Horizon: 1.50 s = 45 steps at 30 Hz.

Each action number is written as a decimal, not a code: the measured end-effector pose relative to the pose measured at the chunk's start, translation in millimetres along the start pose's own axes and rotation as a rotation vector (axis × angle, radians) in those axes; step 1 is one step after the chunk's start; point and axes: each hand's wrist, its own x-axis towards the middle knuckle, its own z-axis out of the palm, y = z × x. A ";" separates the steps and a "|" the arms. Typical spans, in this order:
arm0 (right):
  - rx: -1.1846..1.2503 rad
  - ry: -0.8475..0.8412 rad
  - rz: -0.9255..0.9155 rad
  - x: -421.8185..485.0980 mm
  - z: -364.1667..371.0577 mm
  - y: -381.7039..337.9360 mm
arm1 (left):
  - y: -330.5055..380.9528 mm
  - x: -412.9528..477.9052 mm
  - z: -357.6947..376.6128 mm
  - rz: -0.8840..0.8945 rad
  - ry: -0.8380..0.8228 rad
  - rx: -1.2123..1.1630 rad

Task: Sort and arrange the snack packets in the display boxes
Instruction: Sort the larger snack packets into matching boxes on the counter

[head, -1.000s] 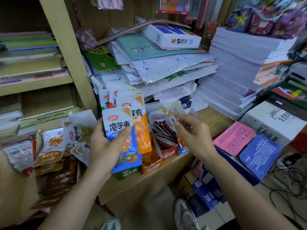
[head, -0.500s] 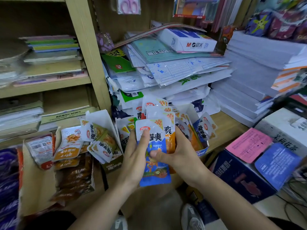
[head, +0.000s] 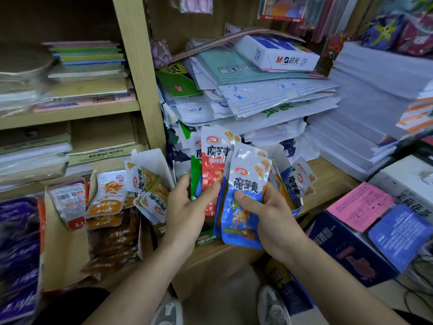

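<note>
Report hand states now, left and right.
Left hand: closed, gripping the red packet with the green packet behind it.
Right hand: closed, thumb pinching the blue packet.

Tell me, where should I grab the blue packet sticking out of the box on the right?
Pinch its free upper half, coming down from above: the blue packet stands leaning in the display box, its bottom tucked inside and its top poking clear.
</note>
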 end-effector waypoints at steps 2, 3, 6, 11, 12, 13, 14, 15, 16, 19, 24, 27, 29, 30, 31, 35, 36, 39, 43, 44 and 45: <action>0.037 0.023 0.017 0.7 -2.5 -2.1 | 2.2 1.0 -1.8 -0.007 0.024 -0.028; 0.038 0.033 0.022 0.9 -3.2 -3.0 | 3.1 1.6 -3.0 -0.013 0.031 -0.049; 0.011 0.038 0.006 -0.2 -6.2 -5.8 | 5.8 -1.9 -0.6 -0.039 -0.026 -0.053; 0.020 0.061 -0.036 -3.2 -17.7 -17.1 | 6.1 4.0 1.9 0.005 -0.184 0.066; 0.024 0.084 -0.040 -3.7 -21.9 -18.8 | 5.0 6.6 2.6 0.019 -0.187 0.075; 0.028 0.105 -0.044 -3.9 -25.5 -20.1 | 2.4 9.6 3.2 0.035 -0.171 0.078; 0.031 0.127 -0.049 -4.2 -29.1 -20.9 | 1.3 10.7 5.3 0.042 -0.140 0.066; 0.036 0.152 -0.053 -4.7 -32.3 -21.5 | 0.1 11.5 7.7 0.049 -0.098 0.044; 0.044 0.185 -0.061 -5.4 -35.8 -22.3 | 1.1 11.5 10.8 0.048 -0.051 0.012; 0.077 0.305 -0.103 -6.1 -50.6 -30.6 | 4.9 18.6 16.9 0.038 0.099 -0.074; 0.085 0.517 -0.193 -8.1 -85.4 -57.9 | 12.5 35.4 24.5 0.157 0.151 -0.008; 0.077 0.591 -0.209 -9.7 -99.3 -61.8 | 10.8 39.6 36.0 0.269 0.141 0.135; 0.081 0.604 -0.208 -10.8 -103.8 -61.2 | 6.5 39.2 45.2 0.355 0.176 0.277; 0.081 0.605 -0.210 -11.7 -105.4 -61.5 | 4.2 38.6 50.6 0.392 0.189 0.329; 0.080 0.605 -0.210 -11.9 -106.2 -61.9 | 0.7 39.5 55.4 0.416 0.187 0.357; 0.097 0.601 -0.200 -13.6 -109.5 -64.6 | -11.7 45.6 72.4 0.364 0.086 0.364; 0.102 0.598 -0.197 -14.3 -109.8 -65.3 | -14.9 46.1 75.2 0.355 0.076 0.421; 0.116 0.584 -0.190 -15.7 -110.9 -66.0 | -19.7 41.1 82.1 0.419 0.080 0.571; 0.106 0.572 -0.177 -14.9 -114.6 -63.9 | -22.3 42.1 82.9 0.518 0.098 0.681; 0.100 0.568 -0.170 -14.5 -115.9 -63.2 | -22.7 42.5 83.0 0.525 0.088 0.713; 0.097 0.558 -0.161 -13.8 -116.9 -62.4 | -23.1 42.9 83.0 0.535 0.068 0.754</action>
